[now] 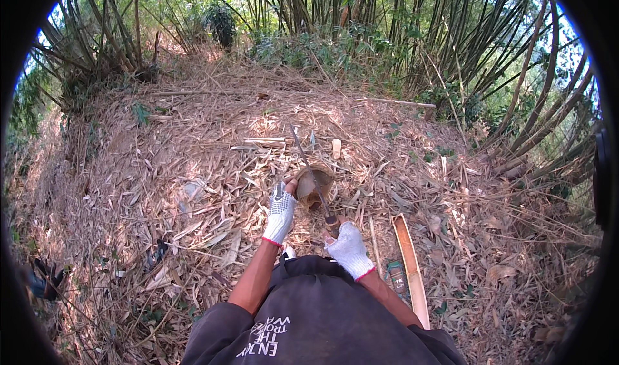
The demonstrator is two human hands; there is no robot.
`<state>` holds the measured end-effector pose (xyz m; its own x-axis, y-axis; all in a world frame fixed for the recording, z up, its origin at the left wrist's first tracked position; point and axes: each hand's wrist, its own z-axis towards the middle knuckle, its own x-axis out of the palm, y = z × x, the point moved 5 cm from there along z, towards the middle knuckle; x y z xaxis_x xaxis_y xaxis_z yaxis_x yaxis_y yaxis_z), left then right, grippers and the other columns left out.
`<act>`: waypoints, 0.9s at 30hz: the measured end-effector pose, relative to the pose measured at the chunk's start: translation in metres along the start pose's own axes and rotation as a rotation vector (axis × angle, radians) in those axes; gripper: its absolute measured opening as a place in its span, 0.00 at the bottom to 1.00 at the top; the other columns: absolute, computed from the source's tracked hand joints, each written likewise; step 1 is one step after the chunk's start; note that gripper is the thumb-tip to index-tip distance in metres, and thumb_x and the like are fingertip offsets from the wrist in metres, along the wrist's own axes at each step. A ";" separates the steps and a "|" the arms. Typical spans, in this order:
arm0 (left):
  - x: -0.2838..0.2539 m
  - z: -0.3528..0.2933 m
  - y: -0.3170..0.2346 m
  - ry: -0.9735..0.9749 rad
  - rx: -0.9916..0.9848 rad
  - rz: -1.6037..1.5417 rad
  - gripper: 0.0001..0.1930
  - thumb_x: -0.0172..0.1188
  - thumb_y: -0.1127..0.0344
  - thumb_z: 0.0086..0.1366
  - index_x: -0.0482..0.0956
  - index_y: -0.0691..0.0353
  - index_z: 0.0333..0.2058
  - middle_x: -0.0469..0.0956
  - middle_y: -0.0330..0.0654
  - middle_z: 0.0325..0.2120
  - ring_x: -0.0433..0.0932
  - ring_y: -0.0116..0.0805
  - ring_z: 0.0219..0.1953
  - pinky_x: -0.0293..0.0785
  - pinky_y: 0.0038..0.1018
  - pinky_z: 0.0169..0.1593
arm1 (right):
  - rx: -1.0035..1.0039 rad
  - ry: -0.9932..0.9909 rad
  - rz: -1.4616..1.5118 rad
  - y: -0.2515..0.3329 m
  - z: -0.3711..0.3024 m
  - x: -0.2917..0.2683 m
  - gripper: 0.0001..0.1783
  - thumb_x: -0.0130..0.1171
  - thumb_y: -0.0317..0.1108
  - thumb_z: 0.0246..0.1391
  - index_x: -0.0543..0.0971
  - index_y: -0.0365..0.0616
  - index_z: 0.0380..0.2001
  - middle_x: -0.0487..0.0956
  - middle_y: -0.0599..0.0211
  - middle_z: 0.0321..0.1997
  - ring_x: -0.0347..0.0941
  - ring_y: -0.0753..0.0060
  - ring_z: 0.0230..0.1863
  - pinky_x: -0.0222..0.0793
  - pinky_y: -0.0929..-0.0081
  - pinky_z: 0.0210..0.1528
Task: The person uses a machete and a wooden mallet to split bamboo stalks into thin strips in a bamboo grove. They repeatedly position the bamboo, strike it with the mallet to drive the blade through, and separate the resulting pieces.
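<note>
Both of my hands wear white knit fingerless gloves with red cuffs. My right hand (349, 246) is closed around the wooden handle of a long, thin-bladed knife (303, 151). Its dark blade points away from me and to the left, passing over a brown, hollow, cup-shaped piece (312, 183) that looks like a dried bamboo sheath. At the left edge of this piece, my left hand (281, 211) is closed with its bare fingertips on the rim. Whether the blade touches the piece, I cannot tell.
A split bamboo length (411, 268) lies by my right forearm, with a green packet (397, 278) beside it. Short cut pieces (265, 142) and a pale block (336, 148) lie ahead among dry leaves. Bamboo clumps (335, 10) stand beyond. A dark glove-like thing (46, 278) is far left.
</note>
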<state>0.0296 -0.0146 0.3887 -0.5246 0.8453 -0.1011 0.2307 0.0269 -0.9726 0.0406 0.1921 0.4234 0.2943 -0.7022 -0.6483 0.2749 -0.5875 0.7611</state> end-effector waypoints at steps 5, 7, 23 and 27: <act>-0.001 0.005 0.008 -0.006 0.027 0.021 0.24 0.48 0.55 0.67 0.73 0.70 0.51 0.76 0.51 0.43 0.73 0.39 0.47 0.66 0.32 0.53 | 0.003 0.013 0.004 -0.004 0.000 0.003 0.24 0.65 0.39 0.47 0.75 0.37 0.45 0.80 0.48 0.33 0.78 0.47 0.37 0.74 0.58 0.39; -0.002 0.007 0.010 -0.012 0.035 0.042 0.24 0.48 0.54 0.67 0.73 0.70 0.51 0.76 0.51 0.43 0.74 0.40 0.47 0.66 0.32 0.53 | 0.008 0.021 0.004 -0.004 0.000 0.003 0.24 0.65 0.39 0.47 0.75 0.37 0.45 0.80 0.48 0.33 0.78 0.47 0.36 0.74 0.58 0.38; -0.001 0.006 -0.006 0.011 0.078 0.075 0.25 0.47 0.52 0.69 0.74 0.70 0.50 0.77 0.52 0.42 0.74 0.43 0.46 0.67 0.33 0.51 | 0.039 0.013 0.017 -0.006 0.006 0.001 0.25 0.66 0.37 0.44 0.75 0.34 0.45 0.79 0.45 0.31 0.77 0.44 0.35 0.73 0.57 0.37; -0.001 0.006 -0.012 -0.005 0.096 0.187 0.26 0.45 0.49 0.70 0.73 0.70 0.50 0.76 0.53 0.41 0.74 0.43 0.46 0.67 0.34 0.51 | 0.002 0.021 -0.010 -0.004 0.012 -0.002 0.24 0.66 0.36 0.43 0.75 0.35 0.43 0.79 0.45 0.30 0.77 0.44 0.34 0.73 0.56 0.37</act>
<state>0.0225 -0.0187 0.3989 -0.4838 0.8283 -0.2827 0.2456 -0.1815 -0.9522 0.0275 0.1910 0.4223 0.3108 -0.6879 -0.6558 0.2759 -0.5950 0.7549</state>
